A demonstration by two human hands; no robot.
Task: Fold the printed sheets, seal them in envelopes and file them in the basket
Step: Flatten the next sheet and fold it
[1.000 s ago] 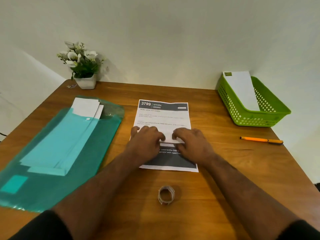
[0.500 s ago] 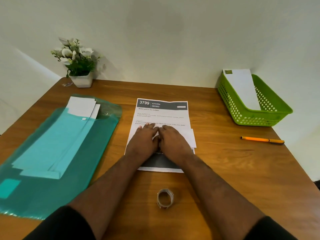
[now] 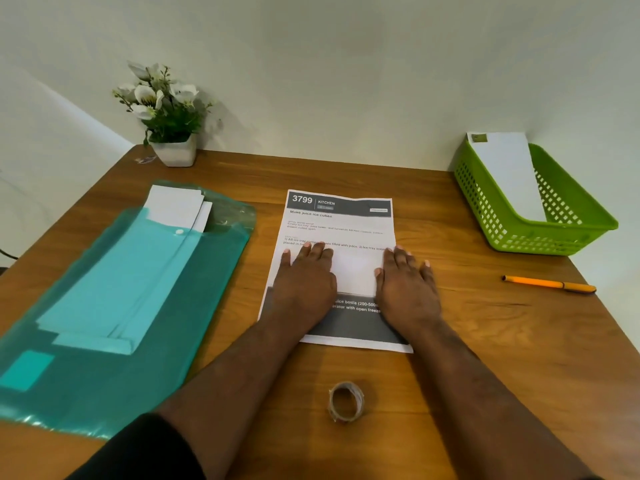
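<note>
A printed sheet (image 3: 341, 218) headed "3799 KITCHEN" lies flat in the middle of the wooden table. On top of it rests a white folded sheet (image 3: 356, 271). My left hand (image 3: 304, 280) presses palm-down on the folded sheet's left end, and my right hand (image 3: 405, 284) presses on its right end, fingers spread flat. White envelopes (image 3: 176, 206) stick out of a translucent teal folder (image 3: 104, 306) at the left. The green basket (image 3: 554, 235) at the back right holds one white envelope (image 3: 507, 174) leaning against its far wall.
A tape roll (image 3: 346, 401) stands near the front edge between my forearms. An orange pen (image 3: 550, 284) lies to the right, in front of the basket. A potted plant (image 3: 166, 112) sits at the back left corner by the wall.
My hands were side by side at the middle of the folded sheet; they have slid apart to its left and right ends, still pressing flat.
</note>
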